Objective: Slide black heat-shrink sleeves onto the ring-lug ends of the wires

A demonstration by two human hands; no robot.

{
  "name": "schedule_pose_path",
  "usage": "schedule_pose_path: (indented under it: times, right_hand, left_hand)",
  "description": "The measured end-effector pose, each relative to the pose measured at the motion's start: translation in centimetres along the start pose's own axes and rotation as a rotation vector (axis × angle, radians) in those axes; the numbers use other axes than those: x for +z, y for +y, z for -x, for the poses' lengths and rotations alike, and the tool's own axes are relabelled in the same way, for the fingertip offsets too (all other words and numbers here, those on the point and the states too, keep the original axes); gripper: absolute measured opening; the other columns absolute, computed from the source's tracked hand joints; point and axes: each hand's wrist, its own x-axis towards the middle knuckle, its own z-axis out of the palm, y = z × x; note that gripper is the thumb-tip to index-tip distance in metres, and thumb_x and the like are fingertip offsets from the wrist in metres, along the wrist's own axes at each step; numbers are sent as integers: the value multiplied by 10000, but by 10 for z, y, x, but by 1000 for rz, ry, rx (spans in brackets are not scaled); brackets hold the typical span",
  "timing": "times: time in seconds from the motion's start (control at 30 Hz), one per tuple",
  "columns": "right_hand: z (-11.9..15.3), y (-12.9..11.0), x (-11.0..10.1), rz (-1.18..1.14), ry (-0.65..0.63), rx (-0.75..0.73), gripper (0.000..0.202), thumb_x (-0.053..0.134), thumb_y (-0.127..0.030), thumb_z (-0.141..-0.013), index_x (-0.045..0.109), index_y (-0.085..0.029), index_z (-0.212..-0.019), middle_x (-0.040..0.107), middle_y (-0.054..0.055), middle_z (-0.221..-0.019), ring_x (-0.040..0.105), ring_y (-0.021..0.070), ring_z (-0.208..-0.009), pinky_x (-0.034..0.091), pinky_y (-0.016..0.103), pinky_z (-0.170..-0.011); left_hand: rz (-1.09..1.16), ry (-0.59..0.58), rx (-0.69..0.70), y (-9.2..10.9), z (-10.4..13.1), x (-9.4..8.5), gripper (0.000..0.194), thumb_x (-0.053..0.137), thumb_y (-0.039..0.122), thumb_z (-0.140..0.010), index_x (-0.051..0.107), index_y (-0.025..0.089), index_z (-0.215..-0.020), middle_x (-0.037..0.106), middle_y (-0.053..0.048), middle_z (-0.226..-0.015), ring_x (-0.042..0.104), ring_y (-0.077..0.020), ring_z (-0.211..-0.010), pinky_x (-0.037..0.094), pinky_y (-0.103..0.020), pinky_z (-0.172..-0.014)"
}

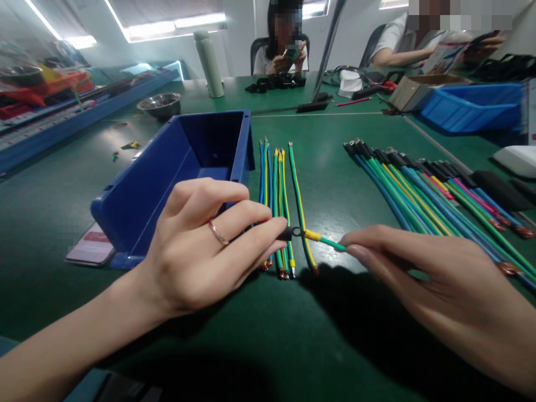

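Between finger and thumb, my left hand (209, 240) pinches a short black sleeve (285, 233); most of that piece is hidden by the fingers. My right hand (419, 279) grips a thin green wire (333, 243) close to its end. A yellow collar (312, 235) sits on the wire, with a ring terminal (297, 231) at its tip. That ring meets or overlaps the end of the black sleeve; which of the two I cannot tell. Below both hands, several cut cables (280, 184) in blue, green and yellow-green lie side by side. One yellow-green cable (296, 184) lies slightly apart.
A dark blue bin (138, 195) stands at left, partly over a phone (90, 245). More cables with black ends (402, 184) lie at right. Farther back are a metal bowl (159, 105), a green bottle (209, 64), a light blue bin (473, 106) and two people.
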Motion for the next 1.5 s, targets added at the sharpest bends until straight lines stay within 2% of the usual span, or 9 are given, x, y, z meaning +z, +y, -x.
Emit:
schedule_pose_path:
  times: [0.13,0.27,0.5,0.8,1.07,1.17,1.27,1.33,1.5]
  right_hand:
    - [-1,0,3,-6,1,-39,229,662,-330,-1156,756,-287,-951,786,-54,-707,675,108,-488,449,207,-463]
    - [0,0,5,16,-20,-69,187,656,-295,-1155,773,-270,-1011,794,-39,-748,664,104,-502,469,207,-489]
    - [6,4,8,43,-75,-125,196,628,-274,-1171,770,-252,-1037,773,-26,-749,675,111,-526,455,224,-501]
    - [8,3,9,196,-55,-213,278,551,-222,-1186,762,-233,-1007,707,-15,-720,630,129,-522,415,278,-487]
    - [14,1,12,255,-68,-224,314,508,-216,-1210,742,-228,-1002,681,-16,-732,628,126,-541,399,292,-494]
    - [12,3,9,266,-41,-233,276,525,-199,-1194,746,-228,-1032,687,-15,-731,615,130,-529,405,290,-492]
    - [8,3,6,260,-22,-225,254,539,-210,-1187,748,-227,-1045,681,-15,-716,590,129,-504,396,289,-476]
    - [5,3,5,259,-21,-217,266,537,-212,-1185,740,-229,-1014,686,-11,-711,607,127,-505,398,283,-470]
    - [6,3,2,297,13,-247,262,538,-195,-1188,738,-221,-1021,700,-21,-712,614,110,-499,394,269,-464]
  left_hand:
    - [18,-9,-9,1,1,-1,115,875,231,-1070,863,212,-1183,897,-18,-982,790,-256,-1069,619,-401,-946]
    - [81,-58,3,5,3,1,114,830,210,-1102,862,216,-1211,897,-3,-1028,764,-232,-1086,599,-377,-1012]
    - [137,39,-29,14,4,11,175,668,163,-1174,833,219,-1162,888,27,-1023,754,-190,-1086,564,-354,-1036]
    - [109,36,-27,16,4,11,160,708,178,-1135,844,263,-1137,891,43,-1002,758,-202,-1027,581,-388,-979]
    - [147,45,-28,19,3,16,155,663,204,-1194,807,231,-1144,880,40,-997,744,-192,-1076,559,-348,-1045]
    - [114,1,-42,17,3,13,111,735,275,-1173,807,221,-1239,891,8,-1096,745,-227,-1143,554,-381,-1056]
    - [102,-70,-81,14,3,7,328,698,464,-1188,772,189,-1351,879,-64,-1241,738,-299,-1217,536,-462,-1071]
    - [108,-80,-111,11,3,3,375,655,511,-1182,764,182,-1325,861,-90,-1293,733,-338,-1234,520,-506,-1091]
    - [58,-48,-150,8,3,3,105,730,287,-1099,760,221,-1174,854,-44,-1240,734,-343,-1230,507,-514,-1093]
